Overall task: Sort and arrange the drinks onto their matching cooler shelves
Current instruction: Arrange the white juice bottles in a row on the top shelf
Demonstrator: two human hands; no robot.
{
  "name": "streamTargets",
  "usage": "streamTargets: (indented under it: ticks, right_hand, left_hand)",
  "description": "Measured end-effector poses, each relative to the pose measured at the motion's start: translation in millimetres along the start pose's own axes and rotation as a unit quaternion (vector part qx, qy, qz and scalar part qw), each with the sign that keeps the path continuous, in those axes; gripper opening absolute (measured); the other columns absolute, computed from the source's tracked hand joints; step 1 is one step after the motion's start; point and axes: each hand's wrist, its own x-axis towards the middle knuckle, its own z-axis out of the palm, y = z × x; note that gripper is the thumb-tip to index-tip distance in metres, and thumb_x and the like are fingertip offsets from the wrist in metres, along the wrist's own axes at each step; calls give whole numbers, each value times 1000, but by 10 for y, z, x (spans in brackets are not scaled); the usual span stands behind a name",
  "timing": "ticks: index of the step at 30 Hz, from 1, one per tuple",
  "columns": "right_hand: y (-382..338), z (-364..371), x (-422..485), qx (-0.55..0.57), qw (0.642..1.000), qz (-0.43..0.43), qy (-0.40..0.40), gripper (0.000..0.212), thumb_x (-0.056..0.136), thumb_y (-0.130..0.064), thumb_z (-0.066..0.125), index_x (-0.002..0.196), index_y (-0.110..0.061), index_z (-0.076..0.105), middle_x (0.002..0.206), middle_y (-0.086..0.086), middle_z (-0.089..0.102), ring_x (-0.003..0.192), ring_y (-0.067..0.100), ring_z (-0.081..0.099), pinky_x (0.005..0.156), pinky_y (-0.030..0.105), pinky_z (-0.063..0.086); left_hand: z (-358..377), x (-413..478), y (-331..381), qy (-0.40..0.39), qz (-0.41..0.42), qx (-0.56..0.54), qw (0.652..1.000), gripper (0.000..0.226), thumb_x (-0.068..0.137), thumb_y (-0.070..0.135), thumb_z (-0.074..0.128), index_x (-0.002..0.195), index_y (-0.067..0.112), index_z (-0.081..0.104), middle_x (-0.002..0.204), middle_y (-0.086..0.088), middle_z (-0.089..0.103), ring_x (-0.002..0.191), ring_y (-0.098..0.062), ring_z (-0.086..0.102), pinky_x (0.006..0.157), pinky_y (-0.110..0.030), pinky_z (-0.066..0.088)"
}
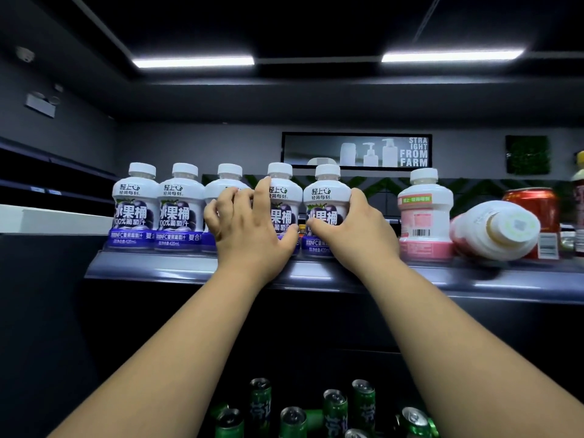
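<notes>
Several white grape juice bottles with purple labels stand in a row on the top cooler shelf (347, 275). My left hand (249, 222) is spread over the third bottle (228, 181) and fourth bottle (281, 184), fingers curled around them. My right hand (350, 226) grips the fifth grape bottle (327, 197) from its right side. A pink-labelled bottle (425, 213) stands further right. Beside it another pink bottle (496, 230) lies on its side, cap toward me.
A red can (534, 203) stands behind the fallen bottle, and a yellow-capped bottle (578, 184) is at the far right edge. Several green cans (335, 409) stand on a lower shelf beneath my arms. A white ledge (57, 219) is at left.
</notes>
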Motion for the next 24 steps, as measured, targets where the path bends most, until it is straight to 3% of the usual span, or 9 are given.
streamTargets:
  ticks: [7,14,24]
  right_hand:
    - [-1,-4,-22,21,999,-26,7,82,81,-58,70,144,-22,31,127,8,63,114,34,59,82,40,46]
    - [23,13,-10,25,999,-38,4,86,80,-61,70,147,-24,30,130,8,62,118,33,58,85,40,46]
    - [34,37,7,-18,999,-44,-7,87,78,-67,66,145,-27,27,130,4,64,119,31,59,89,44,50]
  left_hand:
    - [-1,3,6,10,-11,-5,1000,81,69,56,55,141,22,40,143,-15,42,137,-36,28,111,-55,15]
    - [4,19,2,-16,7,10,1000,85,74,61,51,148,24,31,153,-3,39,143,-35,21,113,-55,10]
    - [14,15,-19,-14,16,-6,1000,80,73,55,51,145,23,37,149,-4,44,140,-34,26,110,-53,12]
